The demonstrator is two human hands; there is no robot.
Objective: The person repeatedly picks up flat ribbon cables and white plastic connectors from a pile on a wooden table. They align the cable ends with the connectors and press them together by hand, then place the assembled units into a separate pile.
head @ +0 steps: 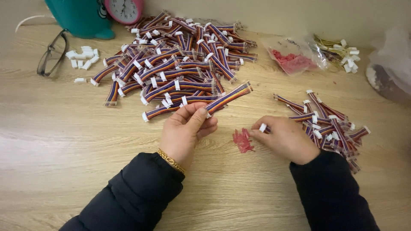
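My left hand (185, 130) grips one short multicoloured ribbon cable (229, 96) near its lower end; the cable points up and to the right. My right hand (286, 137) pinches a small white connector (263, 127) between thumb and forefinger, just right of a little heap of red plastic pieces (243, 140) on the wooden table (64, 141). A large pile of similar cables with white connectors (180, 60) lies beyond my left hand. A smaller pile of cables (329, 122) lies under and right of my right hand.
Eyeglasses (52, 53) and loose white connectors (82, 54) lie at the far left. A teal object (81, 17) and a pink clock (124, 9) stand at the back. Clear bags with red pieces (293, 60) and yellow-wired connectors (342, 50) sit at the back right, next to another plastic bag (391, 64).
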